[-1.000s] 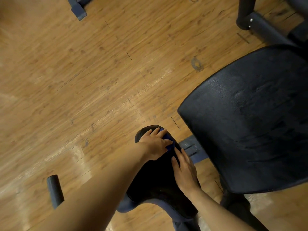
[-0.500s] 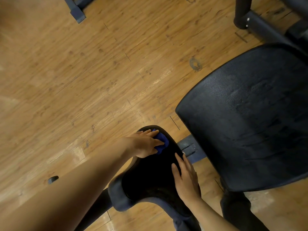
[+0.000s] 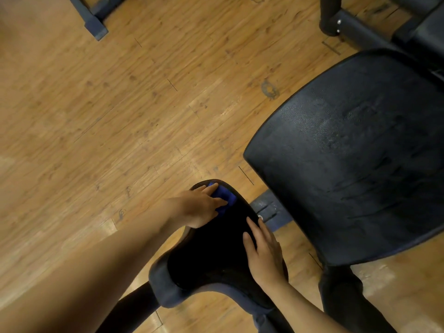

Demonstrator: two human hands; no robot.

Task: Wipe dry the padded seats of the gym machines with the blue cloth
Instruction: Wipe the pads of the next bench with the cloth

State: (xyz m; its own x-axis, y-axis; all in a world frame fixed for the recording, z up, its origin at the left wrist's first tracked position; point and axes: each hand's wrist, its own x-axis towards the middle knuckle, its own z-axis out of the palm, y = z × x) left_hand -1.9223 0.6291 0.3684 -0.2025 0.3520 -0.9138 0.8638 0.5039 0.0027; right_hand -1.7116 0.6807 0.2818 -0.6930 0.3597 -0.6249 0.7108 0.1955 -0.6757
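A small black saddle-shaped padded seat (image 3: 211, 255) with a grey-blue rim sits low in the middle of the view. At its narrow far end, my left hand (image 3: 197, 207) holds the bunched blue cloth (image 3: 224, 197) between thumb and fingers and presses it onto the pad. On the seat's right side my right hand (image 3: 263, 253) lies flat, fingers straight, holding nothing. To the right is a large black padded seat (image 3: 348, 164) with streaks and droplets on its surface.
Wooden plank floor (image 3: 144, 104) fills the left and middle. A grey machine foot (image 3: 93, 18) is at the top left, and dark frame tubes (image 3: 355, 27) at the top right. A grey base bar (image 3: 271, 209) runs between the two seats.
My left hand with the cloth drew back a little along the seat's narrow end, then slid out toward the tip again. My right hand stayed flat on the seat.
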